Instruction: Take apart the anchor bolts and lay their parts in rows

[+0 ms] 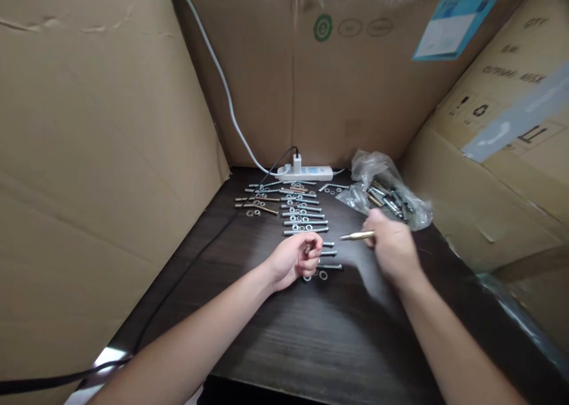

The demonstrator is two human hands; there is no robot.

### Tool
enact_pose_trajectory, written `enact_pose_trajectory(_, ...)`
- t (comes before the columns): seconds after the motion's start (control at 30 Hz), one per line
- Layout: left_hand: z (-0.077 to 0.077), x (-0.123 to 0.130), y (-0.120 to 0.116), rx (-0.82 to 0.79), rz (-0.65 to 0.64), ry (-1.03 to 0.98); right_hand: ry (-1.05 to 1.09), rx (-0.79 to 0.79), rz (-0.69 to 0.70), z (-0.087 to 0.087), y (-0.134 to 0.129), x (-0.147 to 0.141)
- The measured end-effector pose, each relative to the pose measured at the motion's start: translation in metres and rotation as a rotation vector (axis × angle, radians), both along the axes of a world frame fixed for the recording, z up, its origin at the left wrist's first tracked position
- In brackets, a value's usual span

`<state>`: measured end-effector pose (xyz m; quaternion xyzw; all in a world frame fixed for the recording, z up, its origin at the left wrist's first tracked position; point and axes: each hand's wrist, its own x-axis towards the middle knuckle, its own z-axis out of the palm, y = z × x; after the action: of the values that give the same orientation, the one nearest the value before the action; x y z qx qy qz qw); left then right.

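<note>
My left hand (297, 260) is curled above the near end of a column of bolts (304, 215), its fingers round a small piece too hidden to name. To its right, my right hand (393, 245) grips a brass-coloured bolt (360, 236), whose thin end points left. Washers (323, 276) and nuts lie among the laid-out bolts. Another group of bolts (258, 200), some yellowish, lies to the left of the column. Behind my right hand a clear plastic bag (377, 168) lies open with several metal sleeves and bolts in it.
A white power strip (311, 173) with a plugged-in charger (297, 163) stands at the back of the dark table (284, 340). Cardboard walls (355, 96) enclose the left, back and right. A black cable (186, 268) crosses the table's left side.
</note>
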<state>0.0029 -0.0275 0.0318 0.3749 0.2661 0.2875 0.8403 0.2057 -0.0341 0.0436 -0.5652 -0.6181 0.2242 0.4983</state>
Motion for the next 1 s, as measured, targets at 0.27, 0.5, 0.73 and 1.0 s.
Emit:
enact_pose_trajectory(0.27,0.0,0.005,-0.007,-0.018,-0.02,0.056,-0.016,-0.009,0.049,-0.036,-0.005,-0.026)
enact_pose_trajectory(0.5,-0.001,0.003,-0.006,-0.025,-0.058,-0.048,-0.041,-0.019,0.045,-0.037,0.0,-0.019)
enact_pose_trajectory(0.73,-0.003,0.004,-0.008,-0.013,-0.064,-0.067,-0.051,-0.05,0.066,-0.039,0.001,-0.02)
enact_pose_trajectory(1.0,-0.003,0.007,-0.011,0.026,-0.067,-0.051,-0.067,-0.051,0.114,-0.04,0.0,-0.021)
